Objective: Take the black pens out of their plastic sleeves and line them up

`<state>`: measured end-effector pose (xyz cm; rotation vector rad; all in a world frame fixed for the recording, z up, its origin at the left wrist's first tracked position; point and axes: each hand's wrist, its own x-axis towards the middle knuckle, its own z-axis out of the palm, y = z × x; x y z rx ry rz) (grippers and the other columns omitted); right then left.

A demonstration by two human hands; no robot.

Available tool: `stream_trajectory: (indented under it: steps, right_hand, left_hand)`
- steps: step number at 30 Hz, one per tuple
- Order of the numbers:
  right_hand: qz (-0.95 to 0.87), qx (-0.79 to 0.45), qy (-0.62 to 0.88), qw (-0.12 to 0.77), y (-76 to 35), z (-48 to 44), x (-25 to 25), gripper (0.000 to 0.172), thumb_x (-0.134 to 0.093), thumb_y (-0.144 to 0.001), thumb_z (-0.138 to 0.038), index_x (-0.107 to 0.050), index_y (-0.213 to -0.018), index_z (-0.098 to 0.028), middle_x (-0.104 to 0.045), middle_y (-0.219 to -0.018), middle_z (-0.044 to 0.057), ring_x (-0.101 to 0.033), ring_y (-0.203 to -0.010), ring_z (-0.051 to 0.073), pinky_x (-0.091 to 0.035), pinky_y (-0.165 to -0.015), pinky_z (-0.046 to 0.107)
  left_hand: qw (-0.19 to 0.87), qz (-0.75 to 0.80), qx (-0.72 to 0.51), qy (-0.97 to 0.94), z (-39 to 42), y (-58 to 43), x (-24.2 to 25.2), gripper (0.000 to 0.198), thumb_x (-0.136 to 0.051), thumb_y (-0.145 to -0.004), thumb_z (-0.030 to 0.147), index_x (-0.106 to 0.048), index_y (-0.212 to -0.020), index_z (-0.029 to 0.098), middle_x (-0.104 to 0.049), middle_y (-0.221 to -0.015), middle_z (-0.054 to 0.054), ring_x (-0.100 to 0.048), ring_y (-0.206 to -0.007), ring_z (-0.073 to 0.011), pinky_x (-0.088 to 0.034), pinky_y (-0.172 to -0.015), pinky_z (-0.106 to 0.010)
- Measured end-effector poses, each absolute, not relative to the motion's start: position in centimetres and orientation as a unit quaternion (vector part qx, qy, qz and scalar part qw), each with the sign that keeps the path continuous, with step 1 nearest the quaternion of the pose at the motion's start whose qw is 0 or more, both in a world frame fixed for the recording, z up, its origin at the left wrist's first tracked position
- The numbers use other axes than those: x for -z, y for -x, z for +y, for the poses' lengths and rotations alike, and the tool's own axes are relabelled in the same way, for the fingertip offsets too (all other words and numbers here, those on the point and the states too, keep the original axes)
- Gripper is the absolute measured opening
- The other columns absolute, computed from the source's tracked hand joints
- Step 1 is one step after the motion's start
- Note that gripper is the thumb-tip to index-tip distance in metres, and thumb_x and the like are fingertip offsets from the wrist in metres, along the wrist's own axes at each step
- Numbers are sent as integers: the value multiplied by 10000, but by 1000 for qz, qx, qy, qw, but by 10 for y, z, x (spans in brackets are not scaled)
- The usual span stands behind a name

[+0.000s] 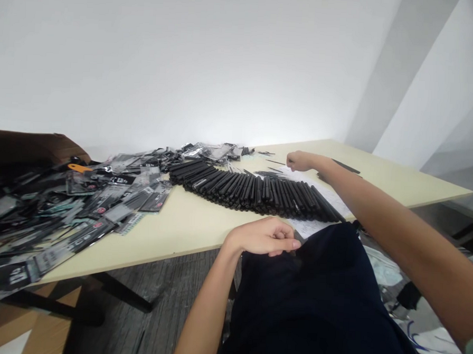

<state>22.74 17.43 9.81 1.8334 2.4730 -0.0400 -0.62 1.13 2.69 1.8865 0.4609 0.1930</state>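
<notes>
- Left hand: grip curled closed by the bench edge, apparently empty.
- Right hand: grip curled above a paper sheet; contents unclear from here.
- Black pens lie in a tight row between the hands; a knock could scatter them.
- Packets heaped at left.

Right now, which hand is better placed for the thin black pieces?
Probably the right hand: it's stretched out over the papers, right beside the thin black pieces. The left hand sits curled back at the table's near edge, behind the row of black pens.
</notes>
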Motion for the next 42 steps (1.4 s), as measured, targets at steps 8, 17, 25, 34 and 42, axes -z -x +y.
stream_trajectory:
  steps: [8,17,25,34,42]
  right_hand:
    - [811,-25,-479,-335,-239,32,-117,177,-526,-996,-261,-662,-1097,-207,-718,-783,33,-622,-674,190,-431,-661,298]
    - [765,-4,-471,-438,-264,-46,-58,181,-594,-1008,-298,-750,-1050,-218,-795,-959,66,-733,-812,224,-511,-718,311]
    - [767,20,-455,-453,-271,-63,-42,162,-590,-1016,-291,-740,-1014,-228,-783,-986,63,-736,-901,234,-537,-810,328]
    - [769,31,-459,-444,-281,-73,-43,168,-600,-1013,-288,-753,-997,-222,-788,-962,52,-733,-871,215,-536,-802,314]
    - [773,37,-471,-423,-278,-70,-42,200,-565,-1022,-286,-749,-995,-211,-785,-944,60,-722,-838,208,-534,-770,307]
  left_hand:
    - [553,218,-105,-797,7,5,-31,453,-546,-989,588,-505,-801,177,-504,-574,35,-437,-518,-94,-323,-525,-226]
    - [607,221,-123,-754,8,3,-31,314,-448,-1047,433,-511,-876,177,-532,-522,35,-433,-482,-96,-258,-521,-232]
    - [612,232,-175,-736,7,-1,-29,439,-521,-1003,610,-482,-894,187,-633,-573,-5,-459,-513,-103,-283,-561,-238]
    - [524,225,-229,-789,3,-5,-32,387,-544,-1023,535,-572,-959,155,-772,-746,-96,-425,-525,-103,-278,-554,-243]
    - [488,233,-304,-784,1,-9,-30,244,-604,-1016,416,-545,-1033,179,-774,-790,-67,-622,-700,-147,-370,-642,-241]
